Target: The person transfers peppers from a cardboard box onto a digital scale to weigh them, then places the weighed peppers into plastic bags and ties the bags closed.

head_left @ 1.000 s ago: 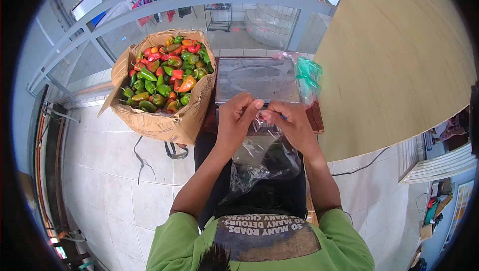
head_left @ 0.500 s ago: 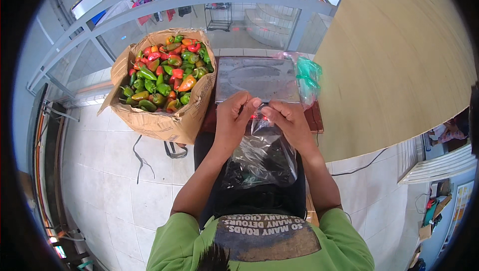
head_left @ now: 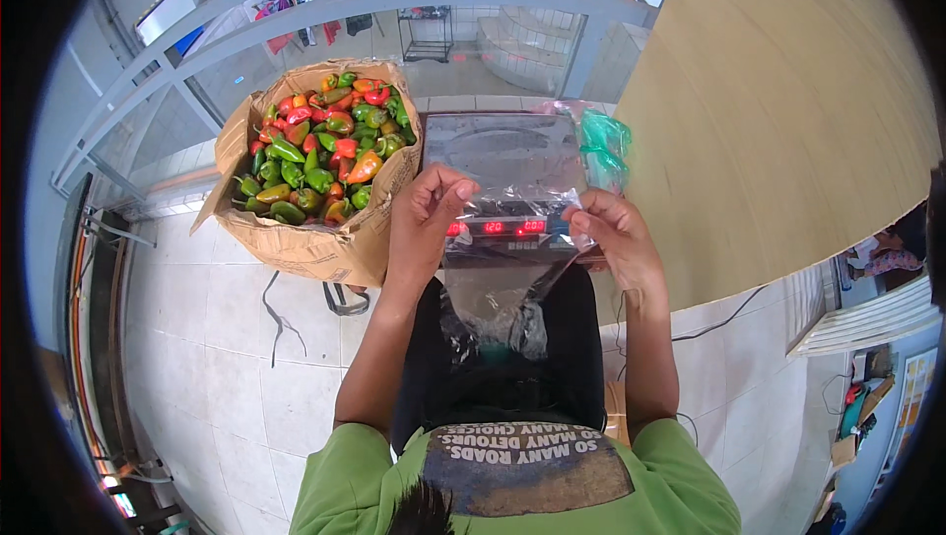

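Observation:
My left hand [head_left: 426, 217] and my right hand [head_left: 613, 235] each pinch one top corner of a clear plastic bag [head_left: 503, 284], which hangs stretched between them over my lap. Behind the bag stands a digital scale [head_left: 498, 156] with a shiny metal platform and red lit digits. To the left of my left hand sits an open cardboard box [head_left: 305, 239] filled with several red, green and orange peppers [head_left: 320, 156].
A bundle of green-tinted plastic bags [head_left: 603, 146] lies at the scale's right corner. A large tan wooden surface [head_left: 788, 111] fills the right. Grey metal railings [head_left: 325, 3] cross the top. White floor tiles [head_left: 227, 367] and a loose cable [head_left: 276, 313] lie below left.
My hands have moved apart, pulling the bag's top edge wide; before they were close together at its mouth.

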Tool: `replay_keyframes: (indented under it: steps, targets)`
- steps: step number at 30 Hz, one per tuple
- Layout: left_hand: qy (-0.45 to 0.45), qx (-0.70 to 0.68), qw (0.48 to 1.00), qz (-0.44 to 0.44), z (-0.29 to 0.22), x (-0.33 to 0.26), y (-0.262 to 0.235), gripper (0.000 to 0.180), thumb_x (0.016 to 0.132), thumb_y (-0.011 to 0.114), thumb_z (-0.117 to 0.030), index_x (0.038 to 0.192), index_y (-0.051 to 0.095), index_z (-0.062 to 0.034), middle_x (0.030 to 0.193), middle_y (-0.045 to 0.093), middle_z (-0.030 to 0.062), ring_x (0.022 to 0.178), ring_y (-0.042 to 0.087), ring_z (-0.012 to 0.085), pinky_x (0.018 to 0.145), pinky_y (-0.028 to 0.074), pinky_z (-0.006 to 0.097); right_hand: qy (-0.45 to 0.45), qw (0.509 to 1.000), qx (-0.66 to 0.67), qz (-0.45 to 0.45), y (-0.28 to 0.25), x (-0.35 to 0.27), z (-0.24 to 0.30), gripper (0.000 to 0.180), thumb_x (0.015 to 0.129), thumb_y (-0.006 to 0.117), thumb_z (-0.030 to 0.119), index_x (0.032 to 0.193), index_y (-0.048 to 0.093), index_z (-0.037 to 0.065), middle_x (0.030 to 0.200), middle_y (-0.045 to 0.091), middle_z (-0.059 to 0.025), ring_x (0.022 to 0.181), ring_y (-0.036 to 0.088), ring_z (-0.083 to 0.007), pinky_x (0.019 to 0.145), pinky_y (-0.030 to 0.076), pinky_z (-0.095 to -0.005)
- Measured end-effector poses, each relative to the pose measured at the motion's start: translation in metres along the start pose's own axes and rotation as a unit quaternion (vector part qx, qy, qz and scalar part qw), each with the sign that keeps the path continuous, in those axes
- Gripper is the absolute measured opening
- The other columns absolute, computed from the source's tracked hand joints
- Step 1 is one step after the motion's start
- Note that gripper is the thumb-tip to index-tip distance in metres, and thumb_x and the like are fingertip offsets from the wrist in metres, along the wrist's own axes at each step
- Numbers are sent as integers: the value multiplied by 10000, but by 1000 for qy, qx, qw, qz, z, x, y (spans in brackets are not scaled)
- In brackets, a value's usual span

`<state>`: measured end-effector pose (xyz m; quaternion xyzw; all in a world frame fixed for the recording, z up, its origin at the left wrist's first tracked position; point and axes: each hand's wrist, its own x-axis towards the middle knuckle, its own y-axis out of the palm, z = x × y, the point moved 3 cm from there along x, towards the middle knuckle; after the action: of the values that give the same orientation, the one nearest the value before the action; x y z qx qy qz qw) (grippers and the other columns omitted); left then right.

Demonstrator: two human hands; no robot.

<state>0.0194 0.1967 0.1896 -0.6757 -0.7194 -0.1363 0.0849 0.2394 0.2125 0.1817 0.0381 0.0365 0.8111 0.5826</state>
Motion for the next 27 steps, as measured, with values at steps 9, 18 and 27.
replay_keyframes:
  steps: [9, 18, 27]
  targets:
    - [22, 10, 999, -41, 0, -1, 2, 214, 859, 569, -155, 692, 492, -44, 639, 420, -56, 620, 337, 25, 559, 281, 180, -88, 994, -2, -61, 7, 5, 5, 206, 855, 576, 211, 726, 553, 51, 629, 491, 32, 566, 402, -39, 519, 315, -193]
    - [50, 13, 997, -55, 2, 6, 5, 278, 883, 539, -204, 667, 468, -44, 608, 412, -52, 603, 338, 27, 549, 292, 185, -87, 990, -31, -103, 21, 5, 19, 228, 865, 556, 212, 702, 558, 52, 630, 458, 44, 581, 383, -21, 515, 304, -180]
    - [-14, -17, 995, 96, -16, -2, 12, 329, 911, 458, -322, 908, 577, -16, 747, 503, -21, 676, 428, 35, 605, 365, 187, -152, 978, -102, -104, 28, 7, 22, 286, 869, 548, 206, 641, 487, 44, 622, 424, 38, 575, 349, -36, 503, 279, -198]
